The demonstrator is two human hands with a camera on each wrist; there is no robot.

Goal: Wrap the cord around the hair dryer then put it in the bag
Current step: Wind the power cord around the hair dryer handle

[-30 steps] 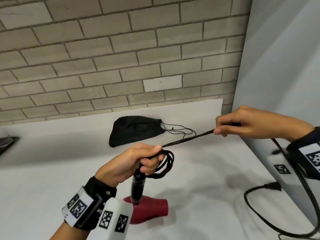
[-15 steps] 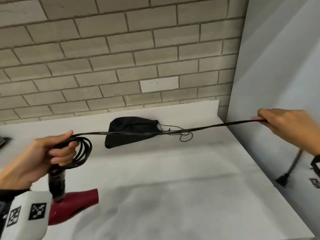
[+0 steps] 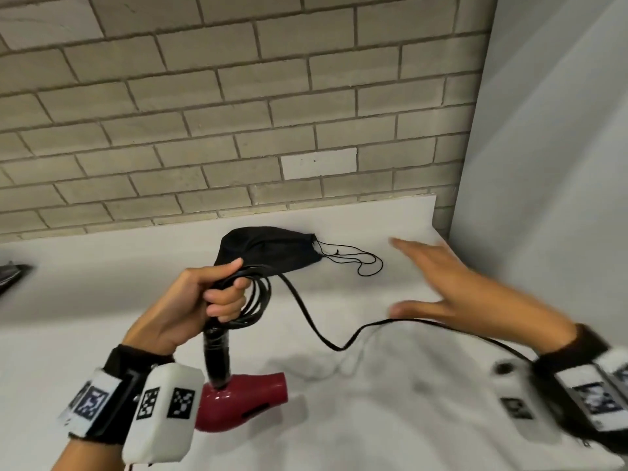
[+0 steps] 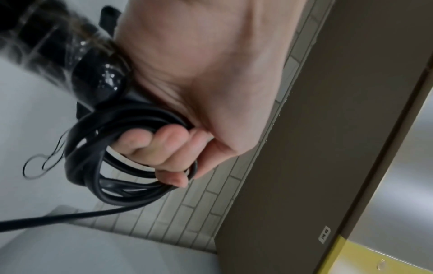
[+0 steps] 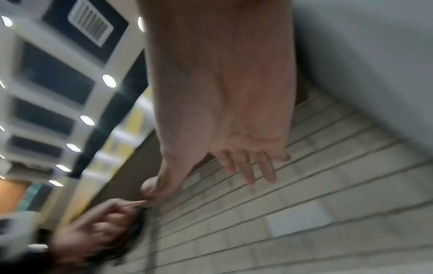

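Note:
My left hand [image 3: 210,297] grips the black handle of the red hair dryer [image 3: 244,399], which hangs nozzle-down above the counter. Several loops of the black cord [image 3: 261,297] are pinned under its thumb and fingers; the left wrist view shows the coils [image 4: 105,157] bunched around the curled fingers [image 4: 161,148]. The loose rest of the cord [image 3: 326,341] sags to the counter and runs right under my right wrist. My right hand [image 3: 438,283] hovers over the counter with fingers spread and straight, holding nothing. The black drawstring bag [image 3: 268,249] lies flat by the back wall.
A white counter [image 3: 339,419] runs to a brick wall [image 3: 238,113] at the back and a pale grey side panel [image 3: 550,164] on the right. A dark object [image 3: 10,277] pokes in at the left edge.
My right hand let go of the taut cord and swung back left, now open. The cord fell slack onto the counter. My left hand with the dryer moved back toward the middle.

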